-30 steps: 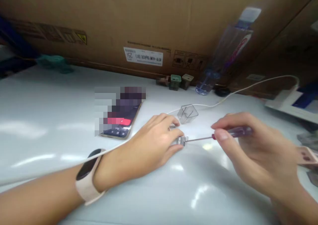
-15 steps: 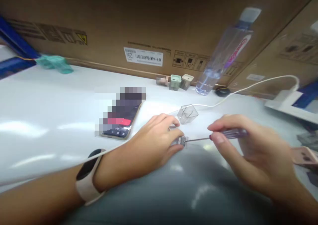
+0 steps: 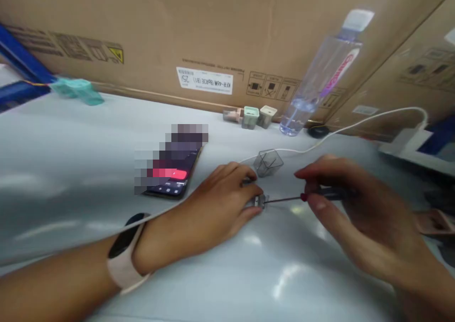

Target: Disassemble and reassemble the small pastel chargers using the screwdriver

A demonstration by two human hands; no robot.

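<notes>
Gripping screwdriver [image 3: 304,197], clear case [image 3: 268,164] nearby, bottle [image 3: 323,76] holding liquid

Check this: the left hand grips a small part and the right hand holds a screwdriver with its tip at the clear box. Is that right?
Not quite: in the head view, the tip of the screwdriver is at the small part, not the clear box. The left hand grips that part, and the right hand holds the screwdriver.

Your pale, glossy table [image 3: 213,289] carries a phone [image 3: 183,163] left of centre, a clear box [image 3: 268,164] nearer the middle and a white cable [image 3: 297,151]. Along its back you have a turquoise object [image 3: 77,90], three small containers [image 3: 250,118] and a bottle [image 3: 314,83].
</notes>
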